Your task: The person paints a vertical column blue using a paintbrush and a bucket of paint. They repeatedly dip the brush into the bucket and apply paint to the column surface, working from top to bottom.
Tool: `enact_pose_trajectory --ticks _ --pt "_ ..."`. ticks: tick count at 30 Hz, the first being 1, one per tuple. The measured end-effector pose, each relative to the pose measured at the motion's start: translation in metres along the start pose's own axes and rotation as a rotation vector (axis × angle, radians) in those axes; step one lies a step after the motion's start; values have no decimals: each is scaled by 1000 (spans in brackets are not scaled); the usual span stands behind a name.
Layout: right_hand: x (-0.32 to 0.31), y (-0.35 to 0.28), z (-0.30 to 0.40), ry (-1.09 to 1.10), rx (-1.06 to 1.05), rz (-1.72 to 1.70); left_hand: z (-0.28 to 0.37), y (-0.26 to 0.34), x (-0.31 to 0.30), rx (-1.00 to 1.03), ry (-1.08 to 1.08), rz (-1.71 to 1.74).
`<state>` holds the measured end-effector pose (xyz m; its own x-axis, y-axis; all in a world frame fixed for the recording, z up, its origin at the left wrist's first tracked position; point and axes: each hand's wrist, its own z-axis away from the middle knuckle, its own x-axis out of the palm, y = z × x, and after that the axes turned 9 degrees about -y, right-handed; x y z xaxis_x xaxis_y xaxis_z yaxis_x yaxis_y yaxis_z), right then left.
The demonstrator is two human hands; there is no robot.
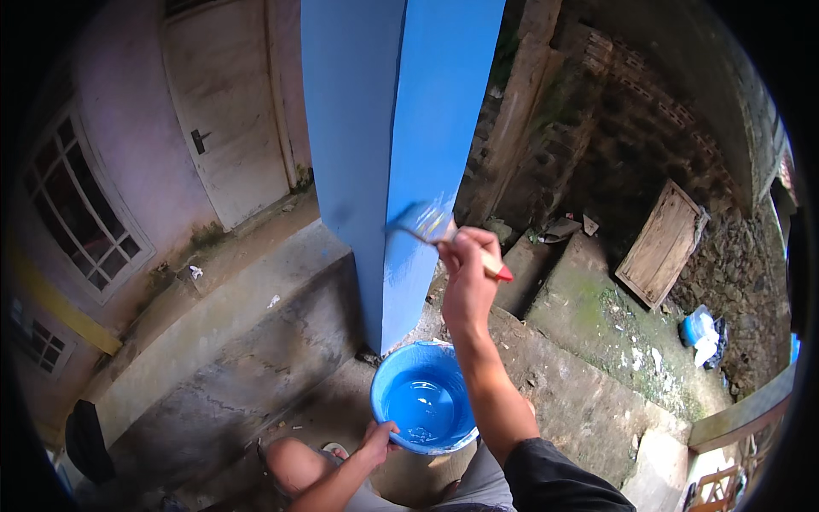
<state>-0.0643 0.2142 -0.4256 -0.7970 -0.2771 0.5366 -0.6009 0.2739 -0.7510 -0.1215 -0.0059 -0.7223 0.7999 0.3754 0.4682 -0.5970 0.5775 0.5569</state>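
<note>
My right hand grips the wooden handle of a wide paintbrush, whose handle end is red. The bristles carry blue paint and lie against the blue pillar, near one of its vertical edges. Fresh streaks show around the brush, and a paler patch lies lower on that face. With my left hand I hold the rim of a blue bucket at its near left side. Blue paint partly fills the bucket, which is in front of my knees, below the brush.
Left of the pillar runs a raised concrete ledge below a white door and a window. Concrete steps lie to the right, with a wooden panel leaning there. Beyond stands a paint-stained container.
</note>
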Motion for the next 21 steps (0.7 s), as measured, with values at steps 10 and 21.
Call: enact_pose_trajectory --ticks 10,21 --pt "-104 132 94 251 348 155 4 9 21 98 54 10" --pt "35 -33 2 -82 -203 -279 4 6 20 121 56 148"
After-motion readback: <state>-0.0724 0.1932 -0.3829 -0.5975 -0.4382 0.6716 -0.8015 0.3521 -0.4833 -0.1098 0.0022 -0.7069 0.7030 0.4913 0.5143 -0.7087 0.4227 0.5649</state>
